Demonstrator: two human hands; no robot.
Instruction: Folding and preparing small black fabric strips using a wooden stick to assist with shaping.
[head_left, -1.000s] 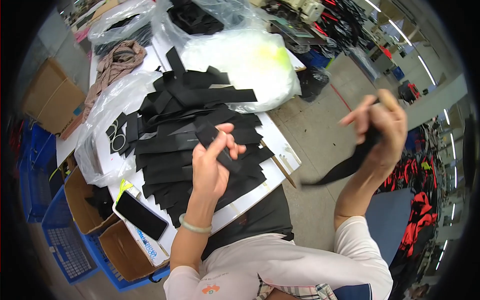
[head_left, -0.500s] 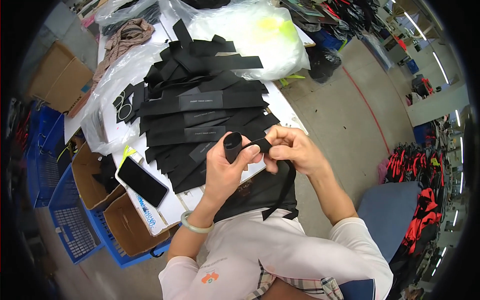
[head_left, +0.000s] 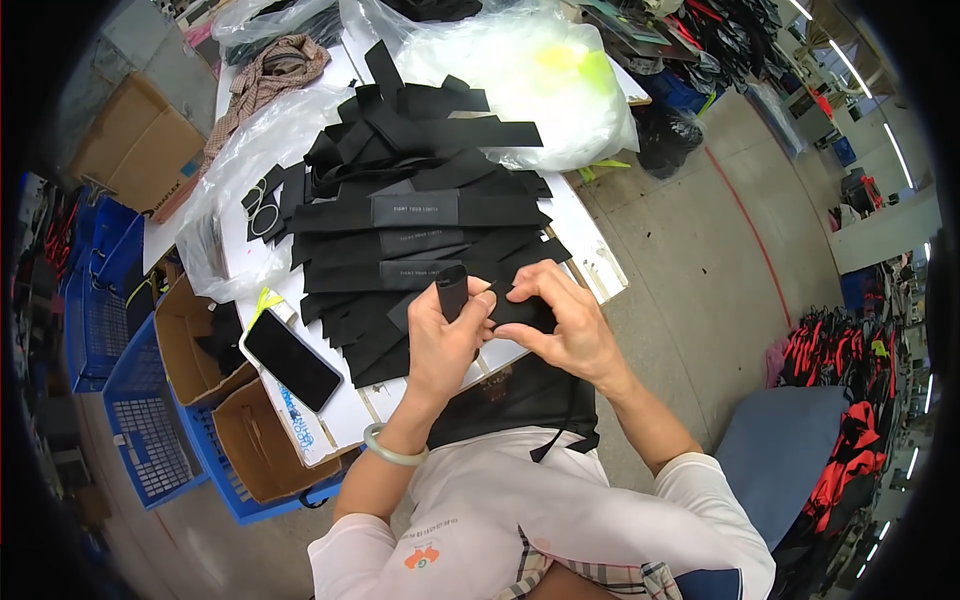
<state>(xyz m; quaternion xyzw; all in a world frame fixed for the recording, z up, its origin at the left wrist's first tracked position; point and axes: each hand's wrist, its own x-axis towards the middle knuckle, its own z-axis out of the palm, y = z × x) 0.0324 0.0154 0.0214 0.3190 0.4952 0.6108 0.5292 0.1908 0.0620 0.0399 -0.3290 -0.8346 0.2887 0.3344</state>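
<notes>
My left hand (head_left: 440,345) is closed around a black fabric strip (head_left: 452,292), whose rolled or folded end stands up above the fist. Close beside it, my right hand (head_left: 570,325) has its thumb and curved fingers at opposite edges of a black section (head_left: 520,308) of the strip, between the two hands. Whether this section is one piece with the rolled end is hard to make out. Beyond my hands, a heap of black fabric strips (head_left: 420,215) covers the table; several carry a greyish printed patch.
A phone (head_left: 292,360) lies on the white table (head_left: 600,245) near its left corner. Clear plastic bags (head_left: 510,70) and a checked cloth (head_left: 275,80) are farther back. Cardboard boxes (head_left: 262,440) and blue crates (head_left: 150,440) stand at the left. Red-and-black goods (head_left: 835,365) hang at the right.
My right fingers have gone from a tight pinch to a wider hold across the black strip. The strip's dangling length has shifted. The whole view has moved slightly.
</notes>
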